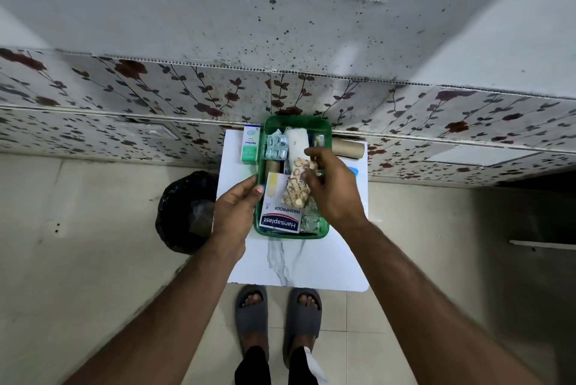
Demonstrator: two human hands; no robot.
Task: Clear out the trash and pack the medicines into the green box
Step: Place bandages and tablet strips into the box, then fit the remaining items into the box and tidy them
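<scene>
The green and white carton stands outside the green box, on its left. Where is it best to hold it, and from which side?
Grip the carton across its long sides near the middle, coming from above and the left: it lies flat against the green box wall, so the right side looks blocked. The left hand is nearest.

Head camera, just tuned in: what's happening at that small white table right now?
A person stands at the white table, packing the green box. The right hand holds a strip of tan tablets over the box, while the left hand steadies the box's left rim. Already inside are silver blister packs, a white gauze roll and a Hansaplast plaster box. A green-and-white carton and a cardboard tube are outside on the table. A black-lined bin sits on the floor to the left.
</scene>
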